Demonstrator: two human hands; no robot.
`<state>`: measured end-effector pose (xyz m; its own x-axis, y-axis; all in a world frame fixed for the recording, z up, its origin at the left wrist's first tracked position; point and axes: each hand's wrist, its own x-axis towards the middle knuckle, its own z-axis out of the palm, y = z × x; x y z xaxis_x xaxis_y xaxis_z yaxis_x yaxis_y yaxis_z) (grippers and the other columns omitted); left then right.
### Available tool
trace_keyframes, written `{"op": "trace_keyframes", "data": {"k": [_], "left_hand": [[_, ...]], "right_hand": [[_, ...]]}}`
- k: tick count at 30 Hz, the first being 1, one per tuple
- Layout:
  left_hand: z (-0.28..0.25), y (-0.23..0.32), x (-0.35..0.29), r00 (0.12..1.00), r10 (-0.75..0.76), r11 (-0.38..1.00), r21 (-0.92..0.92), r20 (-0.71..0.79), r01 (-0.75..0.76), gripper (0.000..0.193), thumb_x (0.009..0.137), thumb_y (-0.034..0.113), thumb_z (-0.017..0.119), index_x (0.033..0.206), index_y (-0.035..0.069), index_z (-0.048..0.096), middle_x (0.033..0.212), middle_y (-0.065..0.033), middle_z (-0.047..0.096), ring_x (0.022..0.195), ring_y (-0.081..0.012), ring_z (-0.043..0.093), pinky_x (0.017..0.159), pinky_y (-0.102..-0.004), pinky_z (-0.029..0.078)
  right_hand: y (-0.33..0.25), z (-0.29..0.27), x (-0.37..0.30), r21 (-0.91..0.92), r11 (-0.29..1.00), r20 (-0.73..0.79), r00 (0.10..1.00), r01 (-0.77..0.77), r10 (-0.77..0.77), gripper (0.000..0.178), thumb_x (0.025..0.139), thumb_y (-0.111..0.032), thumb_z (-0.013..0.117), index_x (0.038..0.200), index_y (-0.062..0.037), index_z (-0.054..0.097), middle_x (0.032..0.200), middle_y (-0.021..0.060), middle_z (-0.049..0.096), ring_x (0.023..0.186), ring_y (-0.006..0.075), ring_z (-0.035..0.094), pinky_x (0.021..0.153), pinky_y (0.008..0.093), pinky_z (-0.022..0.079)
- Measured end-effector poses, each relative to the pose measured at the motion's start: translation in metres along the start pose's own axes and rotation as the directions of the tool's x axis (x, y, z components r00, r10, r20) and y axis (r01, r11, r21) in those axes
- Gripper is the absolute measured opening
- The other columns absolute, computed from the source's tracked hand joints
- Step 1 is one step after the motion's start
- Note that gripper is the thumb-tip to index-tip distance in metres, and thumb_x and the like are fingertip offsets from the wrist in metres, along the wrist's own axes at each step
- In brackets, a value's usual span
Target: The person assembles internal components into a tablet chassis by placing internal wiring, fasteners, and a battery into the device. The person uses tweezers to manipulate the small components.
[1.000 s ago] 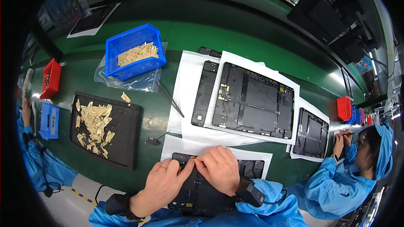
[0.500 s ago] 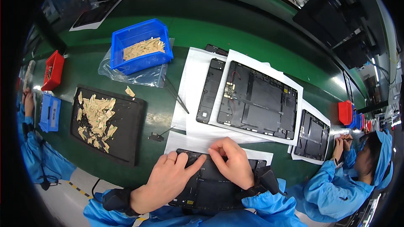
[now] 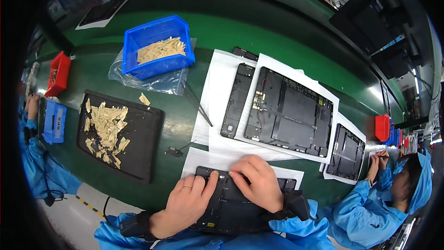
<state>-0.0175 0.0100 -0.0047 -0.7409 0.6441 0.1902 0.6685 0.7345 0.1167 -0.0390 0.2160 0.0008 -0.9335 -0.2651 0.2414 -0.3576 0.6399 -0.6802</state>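
Note:
A black tablet housing (image 3: 231, 207) lies in front of me on a white sheet, its inner side up. My left hand (image 3: 185, 203) rests over its left part, the index finger stretched out with its tip on the upper left corner area. Just right of that fingertip a small pale patch (image 3: 223, 176) shows on the housing. My right hand (image 3: 260, 184) is at the upper edge, thumb and index tips close together in a pinch. Whatever small thing may be between them is hidden. The right palm and sleeve cover part of the housing's right side.
Beyond lie more tablet housings (image 3: 296, 111) on white sheets, with tweezers (image 3: 199, 105) beside them. At left, a black tray (image 3: 138, 157) bears tan adhesive pieces (image 3: 108, 127); a blue bin (image 3: 157, 67) holds more. A co-worker (image 3: 370, 208) sits at right, another person's sleeve (image 3: 39, 166) is at left.
My left fingertip has shifted left along the housing's upper edge, away from the right hand, uncovering the pale patch. My right fingers have moved slightly. The whole view has shifted a little.

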Motion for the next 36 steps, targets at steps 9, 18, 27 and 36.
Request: {"op": "trace_keyframes", "data": {"k": [9,18,27,36], "left_hand": [[0.001,-0.007,-0.005,0.997,-0.057,0.979,-0.196,-0.047,0.047,0.046,0.074,0.011,0.055,0.12,0.005,0.059,0.084,-0.0056,0.047,0.079,-0.0197,0.054,0.068,-0.029,0.047],[-0.004,0.0,-0.005,0.94,-0.183,0.952,-0.289,-0.288,0.097,0.02,0.073,0.011,0.072,0.089,0.006,0.062,0.087,-0.0064,0.058,0.078,-0.0225,0.058,0.065,-0.0329,0.044],[0.007,-0.001,-0.003,0.92,-0.016,0.983,-0.173,-0.391,-0.056,0.02,0.07,0.018,0.076,0.083,0.01,0.062,0.092,-0.0029,0.06,0.085,-0.0213,0.055,0.072,-0.0355,0.04],[0.008,0.0,-0.005,0.923,0.041,0.986,-0.135,-0.382,-0.1,0.02,0.069,0.017,0.075,0.082,0.01,0.062,0.097,-0.0029,0.062,0.088,-0.0202,0.055,0.073,-0.035,0.04]], "right_hand": [[-0.005,-0.002,0.014,-0.125,0.985,0.175,0.98,0.117,-0.094,0.011,0.078,-0.014,0.069,0.088,-0.0101,0.066,0.085,0.0042,0.058,0.077,0.0239,0.061,0.065,0.0331,0.05],[-0.007,-0.003,0.022,-0.131,0.991,0.258,0.966,0.006,0.028,0.012,0.079,-0.022,0.07,0.082,-0.0119,0.064,0.084,0.0018,0.059,0.078,0.0235,0.062,0.062,0.0329,0.049],[-0.016,-0.006,0.028,-0.214,0.975,0.301,0.946,-0.058,0.122,0.017,0.081,-0.028,0.069,0.082,-0.0129,0.061,0.085,0.0009,0.058,0.078,0.0239,0.062,0.06,0.0351,0.047],[-0.022,-0.005,0.03,-0.236,0.969,0.319,0.936,-0.076,0.151,0.015,0.081,-0.027,0.067,0.079,-0.0131,0.061,0.082,0.0006,0.057,0.076,0.0242,0.062,0.059,0.0356,0.047]]}}
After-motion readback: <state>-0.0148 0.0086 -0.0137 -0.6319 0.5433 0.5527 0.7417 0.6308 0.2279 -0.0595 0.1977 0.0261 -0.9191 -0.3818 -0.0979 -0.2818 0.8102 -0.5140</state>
